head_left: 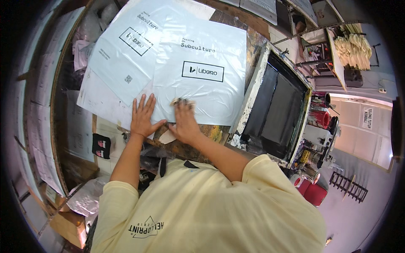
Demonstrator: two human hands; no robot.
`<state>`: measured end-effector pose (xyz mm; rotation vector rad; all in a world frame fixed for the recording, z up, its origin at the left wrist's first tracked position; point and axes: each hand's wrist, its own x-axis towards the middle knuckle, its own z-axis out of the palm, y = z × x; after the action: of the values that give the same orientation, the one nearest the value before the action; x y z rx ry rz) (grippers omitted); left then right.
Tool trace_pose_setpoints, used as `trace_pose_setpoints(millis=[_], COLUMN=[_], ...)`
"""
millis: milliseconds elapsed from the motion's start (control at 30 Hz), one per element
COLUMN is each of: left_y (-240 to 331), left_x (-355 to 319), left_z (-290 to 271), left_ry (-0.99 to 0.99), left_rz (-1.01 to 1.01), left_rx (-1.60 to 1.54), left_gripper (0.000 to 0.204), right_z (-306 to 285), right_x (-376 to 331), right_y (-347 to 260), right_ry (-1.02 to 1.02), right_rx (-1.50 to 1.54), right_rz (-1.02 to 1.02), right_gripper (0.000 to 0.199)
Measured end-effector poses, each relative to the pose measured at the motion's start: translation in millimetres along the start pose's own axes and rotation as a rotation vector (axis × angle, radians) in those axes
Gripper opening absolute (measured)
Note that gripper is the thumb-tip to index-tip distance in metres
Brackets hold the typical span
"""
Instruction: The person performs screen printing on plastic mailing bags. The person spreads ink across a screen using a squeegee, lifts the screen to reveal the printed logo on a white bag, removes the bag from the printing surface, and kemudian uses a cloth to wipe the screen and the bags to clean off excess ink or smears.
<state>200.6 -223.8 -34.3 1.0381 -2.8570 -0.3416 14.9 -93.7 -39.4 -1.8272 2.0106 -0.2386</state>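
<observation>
A white plastic mailer bag [206, 92] with black printing lies flat in front of me, its surface slightly wrinkled. To its left, a second printed white mailer bag [122, 67] lies at a slant, partly under the first. My left hand [143, 116] rests flat with fingers spread near the lower left edge of the front bag. My right hand [184, 122] presses a small crumpled tan rag [190, 102] with dark stains onto the bag's lower part. Its fingertips are partly hidden by the rag. Below this hand, a pale scrap [167, 136] shows at the table edge.
A screen-printing frame [249, 99] with dark mesh stands close on the right. Beyond it are paint cans [322, 120] and jars. A stained wooden table [209, 133] lies beneath the bags. On the left, tall racks [55, 105] hold white sheets, with a cardboard box [69, 227] below.
</observation>
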Motion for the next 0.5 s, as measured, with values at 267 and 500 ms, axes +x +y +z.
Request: trace_pose_setpoints(millis=[267,500], left_y=[-6.2,-5.4], left_x=[-7.2,-5.7], left_z=[9.8,3.1], left_ry=[0.057,-0.007], left_rz=[0.014,-0.017], left_rx=[-0.041,-0.025], left_gripper=[0.101,0.098], right_z=[-18.9,-39.5], right_x=[-26.3,29.2], right_y=[79.0,139.3], right_ry=[0.069,0.321], right_rx=[-0.098,0.068], right_rz=[0.520,0.795], right_gripper=[0.097,0.096])
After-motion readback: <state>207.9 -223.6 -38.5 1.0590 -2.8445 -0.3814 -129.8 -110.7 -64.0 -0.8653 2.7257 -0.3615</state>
